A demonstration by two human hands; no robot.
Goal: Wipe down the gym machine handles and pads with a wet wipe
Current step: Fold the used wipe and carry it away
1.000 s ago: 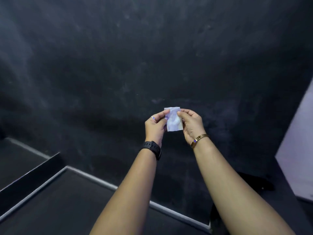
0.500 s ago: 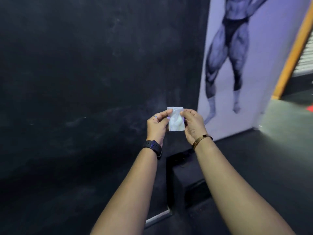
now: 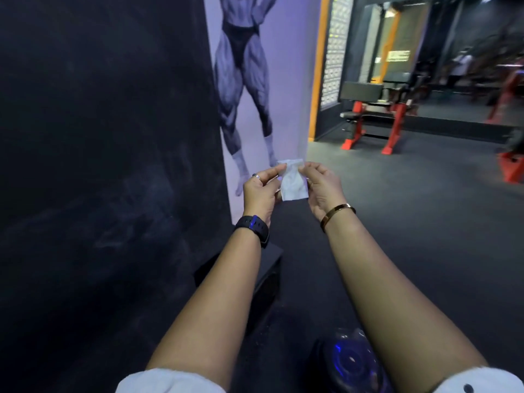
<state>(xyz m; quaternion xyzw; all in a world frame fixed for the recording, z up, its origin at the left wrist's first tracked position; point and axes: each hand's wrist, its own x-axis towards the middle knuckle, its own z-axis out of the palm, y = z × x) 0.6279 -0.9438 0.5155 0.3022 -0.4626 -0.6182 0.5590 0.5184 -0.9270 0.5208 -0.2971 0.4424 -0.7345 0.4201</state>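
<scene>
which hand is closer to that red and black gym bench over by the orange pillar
Right. The right hand is on the gym bench's side of the wipe; the left hand pinches the wipe's other edge, by the mural, farther off.

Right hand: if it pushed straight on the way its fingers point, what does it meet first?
The right hand points left toward the left hand. Its grip already pinches the wet wipe, so the wipe comes first, then probably the left fingers; depth is unclear.

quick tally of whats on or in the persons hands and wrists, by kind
wet wipe packet, pinched by left hand and right hand: 1
ring: 1
black watch: 1
gold bracelet: 1
total: 4
</scene>
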